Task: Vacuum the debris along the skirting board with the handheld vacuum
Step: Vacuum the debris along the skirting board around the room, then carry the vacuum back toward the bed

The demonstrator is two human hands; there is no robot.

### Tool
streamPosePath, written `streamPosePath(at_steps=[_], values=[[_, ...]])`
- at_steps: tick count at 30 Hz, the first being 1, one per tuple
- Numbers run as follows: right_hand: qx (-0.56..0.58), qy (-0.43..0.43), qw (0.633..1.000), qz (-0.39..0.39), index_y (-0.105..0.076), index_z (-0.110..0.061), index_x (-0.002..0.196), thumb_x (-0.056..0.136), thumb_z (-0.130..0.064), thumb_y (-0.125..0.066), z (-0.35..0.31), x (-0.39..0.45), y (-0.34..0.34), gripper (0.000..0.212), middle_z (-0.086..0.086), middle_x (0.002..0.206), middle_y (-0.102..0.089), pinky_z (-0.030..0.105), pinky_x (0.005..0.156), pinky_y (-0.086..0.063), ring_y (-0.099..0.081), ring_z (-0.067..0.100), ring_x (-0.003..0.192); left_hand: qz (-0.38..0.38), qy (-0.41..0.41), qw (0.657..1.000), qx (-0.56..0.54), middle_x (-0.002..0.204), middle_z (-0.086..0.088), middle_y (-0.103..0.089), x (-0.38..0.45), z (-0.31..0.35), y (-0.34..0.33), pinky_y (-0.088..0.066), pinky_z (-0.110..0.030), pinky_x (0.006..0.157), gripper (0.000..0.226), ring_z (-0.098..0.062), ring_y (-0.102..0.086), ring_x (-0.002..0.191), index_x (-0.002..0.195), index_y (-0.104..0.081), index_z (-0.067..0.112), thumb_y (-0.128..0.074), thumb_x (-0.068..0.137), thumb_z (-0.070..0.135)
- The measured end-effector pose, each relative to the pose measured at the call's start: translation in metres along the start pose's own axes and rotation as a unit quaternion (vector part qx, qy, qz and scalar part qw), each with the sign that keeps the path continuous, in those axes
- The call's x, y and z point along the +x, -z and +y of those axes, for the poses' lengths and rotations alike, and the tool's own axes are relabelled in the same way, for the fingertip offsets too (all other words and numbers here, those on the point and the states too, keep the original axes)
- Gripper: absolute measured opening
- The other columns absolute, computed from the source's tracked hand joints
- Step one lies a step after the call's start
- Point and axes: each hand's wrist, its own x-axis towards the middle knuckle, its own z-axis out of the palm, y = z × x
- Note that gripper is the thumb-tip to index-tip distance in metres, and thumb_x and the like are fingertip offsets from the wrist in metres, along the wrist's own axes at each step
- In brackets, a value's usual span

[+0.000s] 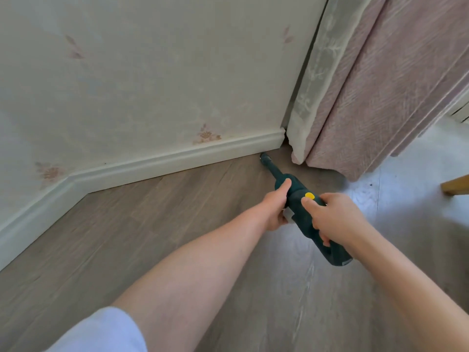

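Both arms outstretched, left hand (275,208) and right hand (332,218) gripping vacuum (302,199).

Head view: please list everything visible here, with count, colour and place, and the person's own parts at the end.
handheld vacuum: one, dark green with a yellow button, centre, nozzle tip down at the foot of the skirting board
skirting board: one, white, along the base of the wall
wall: one, pale cream with faint floral marks, upper left
floor: one, grey-brown wood pattern, lower half
curtain: one, dusty pink with a sheer cream layer beside it, upper right
wooden piece: one, tan, right edge, mostly cut off
sleeve: one, white, bottom left
left hand: one, holding the vacuum body
right hand: one, curled round the rear grip
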Motion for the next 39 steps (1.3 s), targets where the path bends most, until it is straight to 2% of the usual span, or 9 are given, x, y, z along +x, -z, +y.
streamPosePath(at_steps=[5,12,17,20,23,30,33,37,39], values=[[0.032,-0.020,0.999,0.028,-0.054,-0.005,0.077,0.098,-0.037,-0.051,0.008,0.006,0.007,0.039,0.012,0.061,-0.060,0.026,0.044,-0.044,-0.047,0.018,0.029,-0.012,0.007,1.000,-0.005,0.118,-0.007,-0.073,0.005,0.005,-0.023,-0.061,-0.035,0.074,0.060,-0.023,-0.071,0.100,0.134,-0.061,0.016,-0.057,0.095,0.062],[0.043,0.012,0.999,0.004,-0.043,-0.008,0.069,0.098,-0.039,-0.052,-0.028,-0.030,0.006,0.043,0.012,0.055,-0.053,0.035,0.052,-0.045,-0.044,0.020,0.031,0.025,-0.004,0.999,-0.019,0.118,-0.005,-0.074,-0.029,0.015,0.016,-0.060,-0.042,0.094,0.063,-0.024,-0.070,0.107,0.131,-0.061,0.019,-0.057,0.092,0.068],[0.032,0.037,0.998,-0.039,-0.047,-0.006,0.070,0.098,-0.041,-0.050,-0.090,-0.073,0.011,0.045,0.016,0.058,-0.058,0.041,0.055,-0.051,-0.050,0.021,0.033,0.059,0.011,0.997,-0.041,0.117,-0.006,-0.074,-0.101,0.048,0.060,-0.060,-0.041,0.091,0.061,-0.023,-0.071,0.106,0.131,-0.061,0.016,-0.060,0.093,0.064],[0.030,0.039,0.995,-0.091,-0.049,-0.008,0.070,0.099,-0.039,-0.050,-0.128,-0.074,0.007,0.042,0.008,0.054,-0.056,0.036,0.052,-0.049,-0.050,0.019,0.032,0.105,0.034,0.992,-0.062,0.112,-0.003,-0.071,-0.134,0.071,0.086,-0.059,-0.034,0.077,0.055,-0.019,-0.070,0.097,0.133,-0.058,0.017,-0.056,0.097,0.059],[0.010,0.053,0.988,-0.148,-0.050,-0.009,0.072,0.098,-0.041,-0.049,-0.159,-0.086,-0.001,0.041,0.005,0.054,-0.056,0.034,0.052,-0.049,-0.049,0.016,0.033,0.166,0.054,0.981,-0.084,0.110,-0.002,-0.069,-0.166,0.078,0.114,-0.057,-0.032,0.076,0.053,-0.017,-0.067,0.095,0.131,-0.057,0.017,-0.053,0.099,0.058],[-0.008,0.077,0.972,-0.221,-0.051,-0.006,0.078,0.100,-0.049,-0.045,-0.223,-0.153,0.010,0.049,0.006,0.057,-0.056,0.033,0.054,-0.049,-0.048,0.016,0.034,0.207,0.053,0.963,-0.164,0.118,-0.004,-0.071,-0.266,0.098,0.159,-0.054,-0.028,0.059,0.051,-0.017,-0.070,0.097,0.131,-0.059,0.018,-0.057,0.097,0.056],[-0.021,0.072,0.965,-0.253,-0.057,-0.002,0.090,0.100,-0.048,-0.046,-0.254,-0.192,0.033,0.049,0.001,0.056,-0.058,0.032,0.054,-0.048,-0.048,0.017,0.036,0.210,0.049,0.960,-0.177,0.116,-0.004,-0.069,-0.331,0.115,0.167,-0.055,-0.029,0.068,0.045,-0.017,-0.067,0.094,0.127,-0.059,0.020,-0.059,0.096,0.052],[-0.061,0.112,0.948,-0.291,-0.055,-0.006,0.083,0.100,-0.049,-0.047,-0.316,-0.256,0.072,0.046,0.001,0.054,-0.056,0.030,0.053,-0.048,-0.047,0.017,0.036,0.206,0.032,0.950,-0.231,0.107,-0.003,-0.068,-0.422,0.135,0.176,-0.051,-0.032,0.079,0.042,-0.017,-0.064,0.090,0.122,-0.062,0.020,-0.059,0.094,0.051],[-0.093,0.143,0.936,-0.308,-0.057,-0.008,0.085,0.101,-0.049,-0.045,-0.351,-0.291,0.087,0.045,0.000,0.053,-0.057,0.029,0.053,-0.048,-0.048,0.017,0.035,0.210,0.017,0.939,-0.271,0.104,-0.002,-0.067,-0.471,0.145,0.186,-0.051,-0.029,0.077,0.039,-0.016,-0.064,0.090,0.118,-0.061,0.020,-0.058,0.093,0.049]])
